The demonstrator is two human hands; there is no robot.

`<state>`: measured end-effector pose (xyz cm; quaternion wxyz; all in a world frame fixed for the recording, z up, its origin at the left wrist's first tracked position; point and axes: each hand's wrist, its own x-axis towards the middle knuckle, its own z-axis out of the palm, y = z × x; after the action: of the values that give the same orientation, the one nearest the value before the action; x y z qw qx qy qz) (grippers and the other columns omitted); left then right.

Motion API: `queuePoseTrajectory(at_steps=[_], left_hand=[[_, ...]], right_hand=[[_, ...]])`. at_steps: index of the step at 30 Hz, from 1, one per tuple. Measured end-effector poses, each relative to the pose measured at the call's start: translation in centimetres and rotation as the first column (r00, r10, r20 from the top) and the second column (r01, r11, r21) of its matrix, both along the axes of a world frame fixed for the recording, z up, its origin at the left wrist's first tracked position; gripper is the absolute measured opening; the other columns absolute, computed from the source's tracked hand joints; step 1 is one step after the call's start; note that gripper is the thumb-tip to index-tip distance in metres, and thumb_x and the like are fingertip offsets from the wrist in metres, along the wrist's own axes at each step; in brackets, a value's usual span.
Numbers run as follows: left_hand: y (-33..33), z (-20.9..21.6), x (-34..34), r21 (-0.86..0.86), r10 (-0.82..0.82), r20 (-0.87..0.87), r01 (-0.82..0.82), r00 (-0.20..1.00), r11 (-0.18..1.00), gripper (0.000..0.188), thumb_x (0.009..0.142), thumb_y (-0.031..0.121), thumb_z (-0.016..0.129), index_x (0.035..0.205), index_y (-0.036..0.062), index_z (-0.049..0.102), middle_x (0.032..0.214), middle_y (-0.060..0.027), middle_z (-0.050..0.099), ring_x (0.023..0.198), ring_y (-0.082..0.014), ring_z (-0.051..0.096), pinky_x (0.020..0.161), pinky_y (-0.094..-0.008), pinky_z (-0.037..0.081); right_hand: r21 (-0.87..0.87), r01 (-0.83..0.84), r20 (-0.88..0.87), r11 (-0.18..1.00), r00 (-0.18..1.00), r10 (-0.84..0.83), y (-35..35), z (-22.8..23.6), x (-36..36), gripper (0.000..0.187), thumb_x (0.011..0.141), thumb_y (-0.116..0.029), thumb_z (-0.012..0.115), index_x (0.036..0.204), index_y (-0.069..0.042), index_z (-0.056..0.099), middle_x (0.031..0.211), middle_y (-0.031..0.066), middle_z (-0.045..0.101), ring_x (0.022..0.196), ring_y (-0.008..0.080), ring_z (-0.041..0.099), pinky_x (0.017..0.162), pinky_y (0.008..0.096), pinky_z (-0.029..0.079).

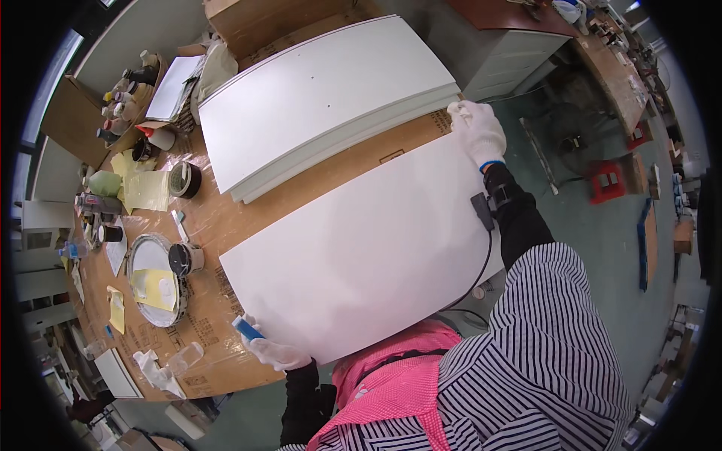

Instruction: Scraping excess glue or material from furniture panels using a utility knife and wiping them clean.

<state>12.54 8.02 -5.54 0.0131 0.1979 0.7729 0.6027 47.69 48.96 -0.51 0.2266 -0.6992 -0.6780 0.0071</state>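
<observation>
A large white panel [353,248] lies on the near part of the table, tilted across the view. At its near left corner, my left hand [278,353], in a white glove, is closed around a small blue block [246,328]. My right hand [481,134], gloved in white with a blue cuff, rests at the panel's far right corner. Its fingers are curled together, and whatever they grip there is hidden. Beyond the panel lies a stack of white boards [331,90], the top one with a few small dark holes.
Brown sheeting covers the table [218,218]. On the left stand a round lid [154,248] with a yellow sheet, a dark-lidded jar [186,259], a roll of tape [185,180] and several bottles [124,113]. A black cable [481,274] hangs from my right wrist. A red stool [605,182] stands right.
</observation>
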Motion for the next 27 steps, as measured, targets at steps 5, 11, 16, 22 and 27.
queuePoseTrajectory(at_steps=[5, 11, 16, 22, 27], left_hand=[[-0.1, 1.1, 0.3, 0.242, -0.078, 0.191, 0.03, 0.978, 0.97, 0.072, 0.109, 0.061, 0.033, 0.136, -0.0031, 0.052, 0.133, -0.0154, 0.059, 0.126, -0.0284, 0.056, 0.109, -0.045, 0.045], [-0.2, 0.8, 0.5, 0.159, 0.007, 0.042, -0.014, 0.999, 0.987, 0.079, 0.11, 0.06, 0.021, 0.147, -0.0051, 0.048, 0.139, -0.0159, 0.058, 0.129, -0.0265, 0.052, 0.11, -0.0396, 0.036], [-1.1, 1.3, 0.2, 0.237, -0.007, 0.072, -0.01, 0.997, 0.971, 0.076, 0.11, 0.059, 0.021, 0.142, -0.004, 0.05, 0.141, -0.0183, 0.055, 0.134, -0.0265, 0.047, 0.116, -0.0411, 0.032], [-0.1, 1.0, 0.9, 0.221, 0.191, 0.063, -0.2, 0.98, 0.954, 0.073, 0.112, 0.055, 0.026, 0.14, -0.0071, 0.052, 0.134, -0.0186, 0.057, 0.129, -0.0299, 0.052, 0.112, -0.0425, 0.037], [-0.7, 1.0, -0.4, 0.273, 0.174, 0.201, -0.226, 0.964, 0.935, 0.079, 0.11, 0.059, 0.027, 0.152, -0.006, 0.042, 0.146, -0.019, 0.051, 0.133, -0.0282, 0.049, 0.113, -0.0423, 0.039]], right_hand=[[-0.012, 0.049, 0.105, 0.999, 0.993, -0.047, 1.2, -2.1, -0.6, 0.033, 0.093, -0.04, 0.066, 0.123, -0.026, 0.069, 0.122, 0.0142, 0.065, 0.11, 0.038, 0.067, 0.088, 0.0524, 0.056], [0.226, -0.544, 0.082, 0.808, 0.837, 0.541, -11.9, -3.1, -17.9, 0.036, 0.088, -0.031, 0.073, 0.123, -0.023, 0.068, 0.125, 0.0053, 0.065, 0.114, 0.0269, 0.06, 0.101, 0.0474, 0.043], [0.115, -0.838, -0.12, 0.533, 0.521, 0.845, -21.9, -0.8, -37.0, 0.028, 0.085, -0.019, 0.071, 0.113, -0.018, 0.069, 0.112, 0.0039, 0.066, 0.108, 0.028, 0.062, 0.092, 0.0434, 0.046], [0.157, -0.947, -0.113, 0.28, 0.264, 0.958, -28.5, -1.0, -38.9, 0.018, 0.085, -0.021, 0.066, 0.102, -0.017, 0.068, 0.107, 0.006, 0.065, 0.11, 0.0296, 0.062, 0.103, 0.0524, 0.041], [0.313, -0.853, -0.177, 0.418, 0.38, 0.908, -30.9, -0.4, -25.9, 0.026, 0.082, -0.021, 0.068, 0.107, -0.016, 0.069, 0.114, 0.0104, 0.065, 0.122, 0.039, 0.058, 0.125, 0.0583, 0.023]])
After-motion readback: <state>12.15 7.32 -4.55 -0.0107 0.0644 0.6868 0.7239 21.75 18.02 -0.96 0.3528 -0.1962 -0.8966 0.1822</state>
